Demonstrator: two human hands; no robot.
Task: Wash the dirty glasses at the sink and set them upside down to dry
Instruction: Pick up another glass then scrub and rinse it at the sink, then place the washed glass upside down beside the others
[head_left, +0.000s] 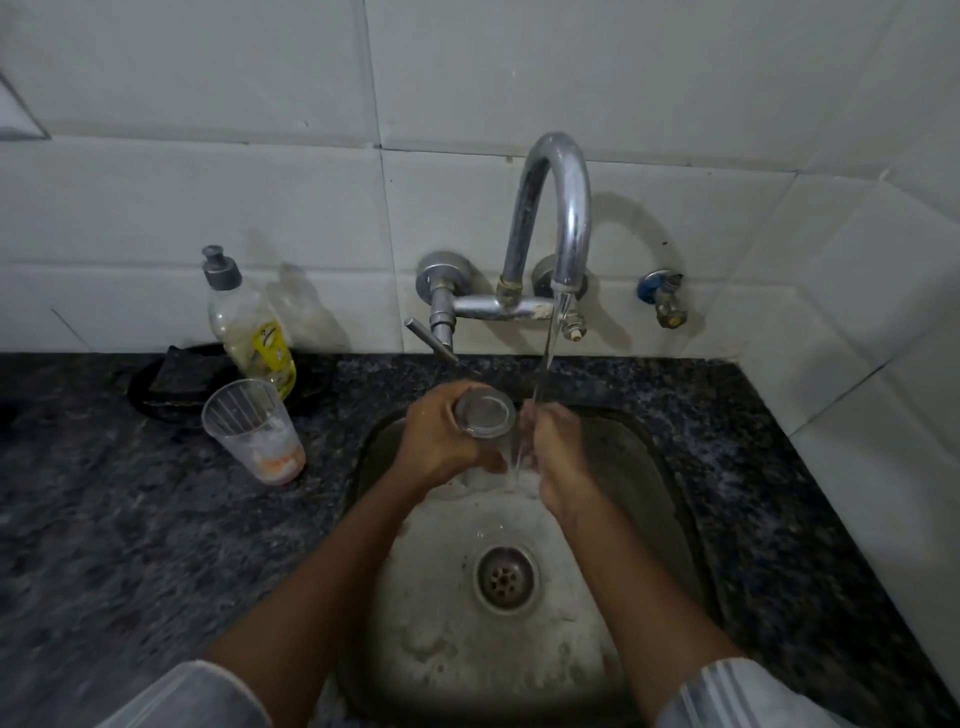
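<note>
Head-worn view, down over sink (670, 499)

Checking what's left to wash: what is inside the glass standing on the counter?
The glass on the counter stands upright and holds orange residue at its bottom, with whitish smears above it. Nothing else shows inside. The worktop under its base is covered.

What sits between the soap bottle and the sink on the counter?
In the head view, only a dirty glass stands between the soap bottle and the sink.
</note>
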